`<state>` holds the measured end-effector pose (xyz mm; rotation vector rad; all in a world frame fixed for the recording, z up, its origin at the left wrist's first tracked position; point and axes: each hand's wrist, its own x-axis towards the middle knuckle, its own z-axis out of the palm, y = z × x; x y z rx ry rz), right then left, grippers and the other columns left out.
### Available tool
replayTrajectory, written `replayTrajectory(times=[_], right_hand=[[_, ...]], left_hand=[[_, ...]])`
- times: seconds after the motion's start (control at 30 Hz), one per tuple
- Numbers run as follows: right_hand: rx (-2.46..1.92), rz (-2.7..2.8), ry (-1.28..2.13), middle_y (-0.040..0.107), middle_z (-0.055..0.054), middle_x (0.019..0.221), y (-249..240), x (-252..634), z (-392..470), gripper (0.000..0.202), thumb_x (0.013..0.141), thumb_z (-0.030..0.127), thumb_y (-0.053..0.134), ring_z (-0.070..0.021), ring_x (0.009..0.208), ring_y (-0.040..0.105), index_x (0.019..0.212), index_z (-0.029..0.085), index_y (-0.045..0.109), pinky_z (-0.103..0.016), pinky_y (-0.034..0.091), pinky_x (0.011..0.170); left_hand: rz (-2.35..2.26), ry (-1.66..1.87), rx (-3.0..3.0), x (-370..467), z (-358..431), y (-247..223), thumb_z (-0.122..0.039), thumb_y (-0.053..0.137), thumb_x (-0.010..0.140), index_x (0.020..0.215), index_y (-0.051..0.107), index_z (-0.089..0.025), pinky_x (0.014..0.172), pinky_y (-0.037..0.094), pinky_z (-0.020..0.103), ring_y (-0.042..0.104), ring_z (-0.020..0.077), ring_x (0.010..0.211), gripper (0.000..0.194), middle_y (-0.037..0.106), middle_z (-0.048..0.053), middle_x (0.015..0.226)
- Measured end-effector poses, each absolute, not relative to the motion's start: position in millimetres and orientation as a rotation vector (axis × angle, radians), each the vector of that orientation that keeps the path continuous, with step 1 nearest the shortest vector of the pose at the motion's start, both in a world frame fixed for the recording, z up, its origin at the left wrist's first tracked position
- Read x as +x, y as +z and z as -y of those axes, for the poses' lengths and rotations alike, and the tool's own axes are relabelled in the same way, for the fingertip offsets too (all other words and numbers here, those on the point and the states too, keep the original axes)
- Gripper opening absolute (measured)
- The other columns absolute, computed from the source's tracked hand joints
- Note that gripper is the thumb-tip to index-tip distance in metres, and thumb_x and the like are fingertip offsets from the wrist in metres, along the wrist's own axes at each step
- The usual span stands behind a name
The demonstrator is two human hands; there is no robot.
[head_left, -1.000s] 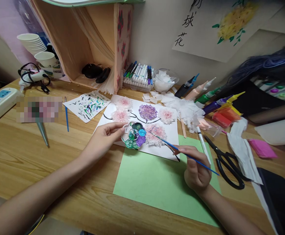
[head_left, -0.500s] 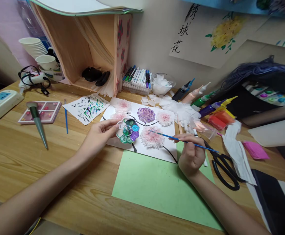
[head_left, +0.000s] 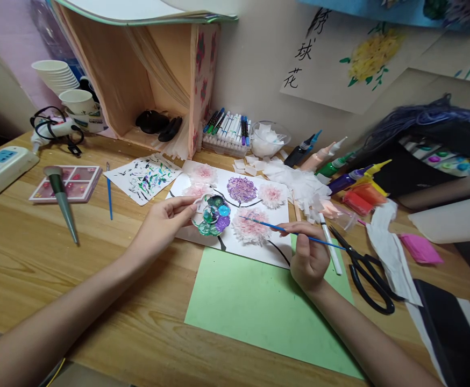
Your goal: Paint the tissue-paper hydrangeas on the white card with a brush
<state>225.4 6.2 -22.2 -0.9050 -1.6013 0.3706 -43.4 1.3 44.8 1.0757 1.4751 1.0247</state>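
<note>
Between thumb and fingers, my left hand (head_left: pixel 169 220) holds a small flower-shaped paint palette (head_left: pixel 207 228) smeared with green, blue and purple. My right hand (head_left: pixel 310 258) is closed around a thin blue paintbrush (head_left: pixel 287 230), its tip at the pink paper flower (head_left: pixel 253 226). That flower is part of a white sheet (head_left: pixel 235 248) with painted black stems, more pale pink blooms and a purple bloom (head_left: pixel 241 189). The palette hangs over the sheet's left part and hides some of it. Whether the bristles press on the flower I cannot tell.
Green paper (head_left: pixel 259 306) lies under the sheet. Black scissors (head_left: pixel 366 269) and a white marker (head_left: pixel 330 244) are by my right hand. Paint bottles (head_left: pixel 335 164) and white paper scraps (head_left: pixel 299 180) stand behind. A makeup brush (head_left: pixel 62 207) and a paint-dabbed paper (head_left: pixel 144 178) lie left.
My right hand has shifted slightly left with the paintbrush, its tip moving left across the pink flower. More of the white marker shows now. My left hand and the palette stay nearly still.
</note>
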Motion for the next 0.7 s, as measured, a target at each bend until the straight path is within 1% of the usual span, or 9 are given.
replayTrajectory(times=[0.13,0.3,0.53,0.7], right_hand=[[-0.905,1.609,0.365,0.066,-0.003,0.078,-22.5,225.7,-6.1,0.018,0.09,0.02,0.042,-0.0175,0.074,0.063,0.09,0.021,0.06,-0.035,0.05,0.065],[-0.927,1.588,0.386,0.067,-0.004,0.08,-23.7,226.3,-6.1,0.019,0.091,0.023,0.041,-0.0186,0.075,0.063,0.089,0.021,0.06,-0.036,0.049,0.063],[-0.927,1.568,0.399,0.066,-0.003,0.08,-23.6,227.4,-5.6,0.018,0.091,0.022,0.041,-0.0176,0.073,0.063,0.088,0.02,0.059,-0.036,0.049,0.066],[-0.953,1.55,0.375,0.066,-0.003,0.079,-23.8,227.4,-6.0,0.019,0.091,0.024,0.041,-0.0178,0.074,0.063,0.087,0.021,0.059,-0.035,0.05,0.063]], left_hand=[[-1.481,1.019,1.092,-43.5,-1.6,43.6,-0.042,0.068,0.075,0.11,0.07,-0.021,0.075,0.057,0.029,0.067,0.0214,0.09,0.041,0.073,0.008,0.105],[-1.492,1.019,1.091,-42.9,-2.2,43.1,-0.043,0.069,0.073,0.108,0.071,-0.02,0.076,0.057,0.029,0.068,0.0215,0.09,0.042,0.071,0.008,0.111],[-1.495,1.028,1.07,-43.4,-2.4,42.0,-0.042,0.072,0.071,0.104,0.072,-0.022,0.076,0.057,0.028,0.068,0.0204,0.088,0.039,0.072,0.007,0.108],[-1.505,1.026,1.072,-43.5,-2.1,41.3,-0.043,0.07,0.073,0.106,0.071,-0.021,0.074,0.057,0.026,0.067,0.0192,0.088,0.039,0.072,0.008,0.109]])
